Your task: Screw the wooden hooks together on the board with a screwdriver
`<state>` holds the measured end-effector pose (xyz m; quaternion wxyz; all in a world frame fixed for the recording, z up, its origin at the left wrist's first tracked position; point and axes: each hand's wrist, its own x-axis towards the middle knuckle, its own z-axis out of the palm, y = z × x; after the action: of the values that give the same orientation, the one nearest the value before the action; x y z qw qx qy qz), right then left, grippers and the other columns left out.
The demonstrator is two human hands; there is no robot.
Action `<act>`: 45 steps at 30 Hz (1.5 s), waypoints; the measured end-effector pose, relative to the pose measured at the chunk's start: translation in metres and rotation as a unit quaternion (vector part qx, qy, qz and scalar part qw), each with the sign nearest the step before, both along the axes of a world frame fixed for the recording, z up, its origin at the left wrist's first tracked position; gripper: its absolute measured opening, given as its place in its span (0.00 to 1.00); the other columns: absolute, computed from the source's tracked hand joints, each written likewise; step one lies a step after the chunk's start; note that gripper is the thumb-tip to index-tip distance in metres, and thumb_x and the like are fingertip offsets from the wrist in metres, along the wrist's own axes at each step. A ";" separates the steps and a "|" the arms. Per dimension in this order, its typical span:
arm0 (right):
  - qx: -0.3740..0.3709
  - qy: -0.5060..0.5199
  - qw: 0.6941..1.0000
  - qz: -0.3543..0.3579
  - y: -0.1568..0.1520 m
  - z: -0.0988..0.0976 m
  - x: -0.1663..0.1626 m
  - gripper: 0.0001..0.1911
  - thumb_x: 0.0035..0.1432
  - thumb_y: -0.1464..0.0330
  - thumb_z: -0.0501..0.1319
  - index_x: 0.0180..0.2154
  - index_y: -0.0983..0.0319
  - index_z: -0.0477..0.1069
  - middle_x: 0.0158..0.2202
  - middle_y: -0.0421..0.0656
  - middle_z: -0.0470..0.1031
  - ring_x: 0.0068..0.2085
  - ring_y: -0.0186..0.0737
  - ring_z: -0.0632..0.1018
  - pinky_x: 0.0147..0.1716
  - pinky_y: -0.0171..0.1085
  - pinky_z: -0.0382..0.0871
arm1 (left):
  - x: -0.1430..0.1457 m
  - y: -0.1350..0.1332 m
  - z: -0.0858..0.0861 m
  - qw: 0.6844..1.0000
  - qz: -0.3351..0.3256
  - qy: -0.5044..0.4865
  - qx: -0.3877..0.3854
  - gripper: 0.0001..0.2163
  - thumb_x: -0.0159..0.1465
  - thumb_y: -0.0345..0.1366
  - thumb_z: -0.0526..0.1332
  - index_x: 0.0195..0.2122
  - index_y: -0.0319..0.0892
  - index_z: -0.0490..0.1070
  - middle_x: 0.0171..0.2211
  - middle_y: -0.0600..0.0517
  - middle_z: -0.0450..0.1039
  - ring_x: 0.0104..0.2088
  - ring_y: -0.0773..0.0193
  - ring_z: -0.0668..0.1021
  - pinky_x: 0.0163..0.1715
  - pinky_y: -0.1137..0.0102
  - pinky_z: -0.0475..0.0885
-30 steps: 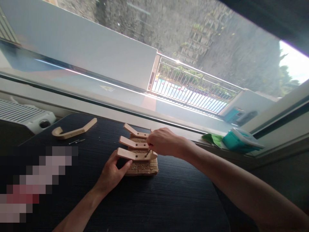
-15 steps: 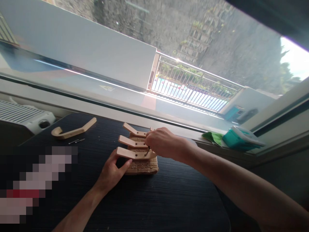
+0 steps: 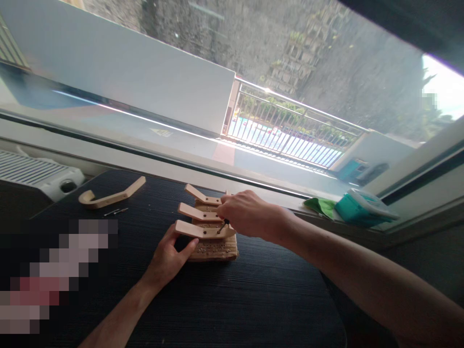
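A small wooden board (image 3: 213,249) lies on the dark table (image 3: 253,299), with three curved wooden hooks fixed across it. My left hand (image 3: 167,258) grips the nearest wooden hook (image 3: 195,231) from below, thumb along its front edge. My right hand (image 3: 244,215) is closed round a small dark tool (image 3: 222,226) whose tip presses down into the right part of that same hook. The two farther hooks (image 3: 197,212) stand just behind it.
A loose fourth hook (image 3: 110,194) and two thin screws (image 3: 115,211) lie at the table's far left. A white radiator (image 3: 36,175) sits left. On the window sill at right rest a teal box (image 3: 362,209) and a green cloth (image 3: 321,207).
Hardly anything has moved. My right hand has shifted slightly on the tool, which stays in the nearest hook. My left hand keeps its grip.
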<state>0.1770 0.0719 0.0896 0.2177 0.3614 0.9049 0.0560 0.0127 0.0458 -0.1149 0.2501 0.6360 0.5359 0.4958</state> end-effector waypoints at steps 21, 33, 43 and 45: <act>0.014 -0.003 1.000 0.009 0.003 -0.006 0.003 0.11 0.58 0.76 0.56 0.41 0.64 0.75 0.41 0.46 0.78 0.38 0.42 0.78 0.26 0.35 0.60 | 0.001 0.000 0.002 1.000 -0.001 -0.007 0.010 0.10 0.55 0.43 0.62 0.33 0.44 0.74 0.36 0.51 0.77 0.40 0.58 0.78 0.45 0.65 0.74; -0.023 0.019 0.998 -0.048 0.016 -0.015 0.012 0.12 0.59 0.69 0.55 0.34 0.65 0.77 0.34 0.48 0.80 0.34 0.41 0.78 0.28 0.35 0.60 | 0.000 0.000 0.000 1.000 -0.014 -0.008 0.022 0.08 0.56 0.42 0.62 0.33 0.44 0.74 0.37 0.51 0.75 0.41 0.60 0.77 0.46 0.66 0.73; -0.008 0.006 1.000 0.000 0.006 0.000 0.004 0.14 0.56 0.78 0.57 0.41 0.63 0.76 0.43 0.46 0.77 0.39 0.40 0.78 0.27 0.33 0.61 | -0.001 0.000 -0.001 1.000 -0.014 -0.001 0.012 0.09 0.57 0.43 0.62 0.34 0.44 0.74 0.38 0.51 0.76 0.42 0.59 0.78 0.46 0.66 0.74; -0.003 0.010 1.000 0.011 0.008 -0.003 0.003 0.12 0.57 0.78 0.56 0.37 0.64 0.76 0.42 0.46 0.78 0.38 0.39 0.78 0.27 0.33 0.59 | -0.001 0.001 -0.001 1.000 -0.011 0.001 0.013 0.09 0.57 0.43 0.61 0.34 0.44 0.74 0.38 0.51 0.76 0.42 0.59 0.78 0.46 0.66 0.74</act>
<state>0.1803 0.0803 0.0870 0.2093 0.3517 0.9109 0.0521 0.0116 0.0467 -0.1162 0.2464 0.6460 0.5223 0.4992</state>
